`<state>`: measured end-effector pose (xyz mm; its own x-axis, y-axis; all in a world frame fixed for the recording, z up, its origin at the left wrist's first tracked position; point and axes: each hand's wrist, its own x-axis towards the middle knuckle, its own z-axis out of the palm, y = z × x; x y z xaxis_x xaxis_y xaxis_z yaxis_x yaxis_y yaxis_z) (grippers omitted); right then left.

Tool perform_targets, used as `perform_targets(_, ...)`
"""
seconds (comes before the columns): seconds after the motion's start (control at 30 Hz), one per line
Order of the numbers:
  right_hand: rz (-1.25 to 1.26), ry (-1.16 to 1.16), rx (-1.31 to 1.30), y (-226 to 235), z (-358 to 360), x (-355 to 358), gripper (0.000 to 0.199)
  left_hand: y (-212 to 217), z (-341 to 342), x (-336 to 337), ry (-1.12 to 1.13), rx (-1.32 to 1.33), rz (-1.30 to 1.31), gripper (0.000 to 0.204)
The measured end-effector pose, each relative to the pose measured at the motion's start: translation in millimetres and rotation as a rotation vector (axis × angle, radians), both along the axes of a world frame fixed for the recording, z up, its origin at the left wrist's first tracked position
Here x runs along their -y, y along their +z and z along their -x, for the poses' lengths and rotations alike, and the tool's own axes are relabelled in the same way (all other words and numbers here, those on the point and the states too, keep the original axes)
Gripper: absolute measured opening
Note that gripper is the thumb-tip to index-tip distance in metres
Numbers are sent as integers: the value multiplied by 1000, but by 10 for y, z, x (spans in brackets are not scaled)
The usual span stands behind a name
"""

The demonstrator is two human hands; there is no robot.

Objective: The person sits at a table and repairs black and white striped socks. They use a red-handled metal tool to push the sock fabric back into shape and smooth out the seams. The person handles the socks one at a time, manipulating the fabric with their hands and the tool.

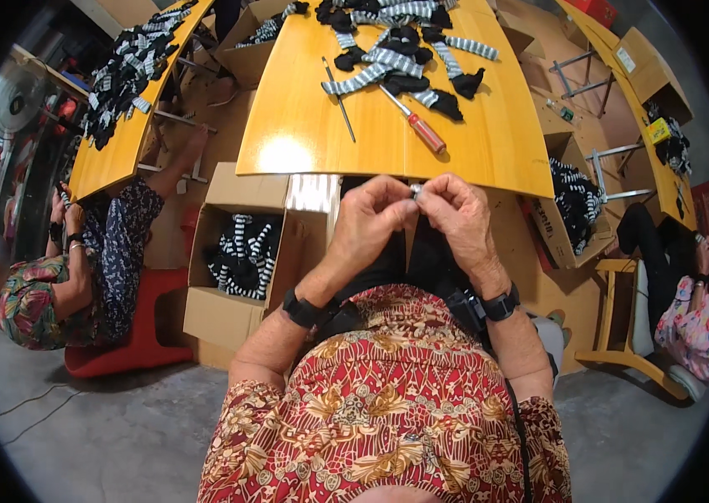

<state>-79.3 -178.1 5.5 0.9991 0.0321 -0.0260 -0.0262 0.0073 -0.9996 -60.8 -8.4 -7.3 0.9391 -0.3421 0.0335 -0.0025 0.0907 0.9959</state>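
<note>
Pinching sm. grey item [416, 191] w/ hands [370, 216] [460, 218]

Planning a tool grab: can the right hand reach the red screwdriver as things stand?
Probably yes: the screwdriver lies just beyond the right hand, its handle uncovered on the tabletop, though that hand would likely first release the small item it pinches.

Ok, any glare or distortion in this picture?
All head view: white glare on the yellow table, near its close left corner; its edges bow from the fisheye lens; left hand and right hand show clearly, but the small item they pinch is unidentifiable.
</note>
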Motion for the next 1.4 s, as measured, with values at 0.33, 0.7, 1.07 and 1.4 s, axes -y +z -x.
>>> perform_targets(0.33, -77, 113, -45, -22, -3, 45, 11, -84, -43, -77, 14, -282, 142, 19)
perform_targets(0.7, -46, 170, 35, 8, 37, 31, 9, 6, -4, -101, 1, -1, -131, 15)
perform_targets(1.07, 89, 70, 103, -53, 24, -10, 15, -7, 58, 24, 51, 100, -156, 12)
perform_targets(1.4, 197, 21, 64, -32, 64, -4, 12, -56, 124, 62, 164, 299, -265, 6)
